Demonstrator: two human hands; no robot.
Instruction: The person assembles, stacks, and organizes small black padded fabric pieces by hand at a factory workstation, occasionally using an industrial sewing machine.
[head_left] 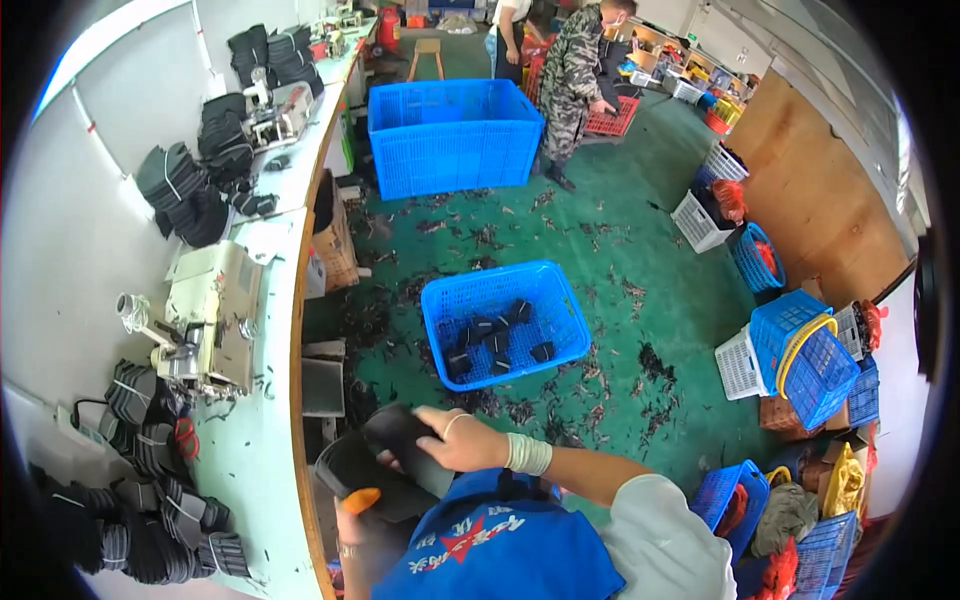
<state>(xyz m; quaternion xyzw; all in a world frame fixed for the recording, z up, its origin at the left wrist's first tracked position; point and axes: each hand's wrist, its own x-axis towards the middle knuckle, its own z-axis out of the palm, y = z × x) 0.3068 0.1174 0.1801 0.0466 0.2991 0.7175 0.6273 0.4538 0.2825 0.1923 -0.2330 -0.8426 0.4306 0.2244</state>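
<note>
Close to my body, my right hand (462,440) grips the upper edge of a dark, curved fabric piece (392,430), fingers bent over it. Below and to the left, my left hand (352,530) is closed around a stack of black fabric pieces (352,462), partly cut off by my apron. At its thumb sits a small orange thing (361,500); whether it is a finger cover or a handle I cannot tell. On the floor ahead, a blue plastic basket (575,330) contains several small dark bundles (497,342).
On the left, a long bench (235,470) carries a sewing machine (210,310) and tied black bundles (175,190). A large blue crate (455,160) stands farther ahead, beside a person in camouflage (572,80). Baskets (740,365) line the right wall; dark scraps litter the green floor.
</note>
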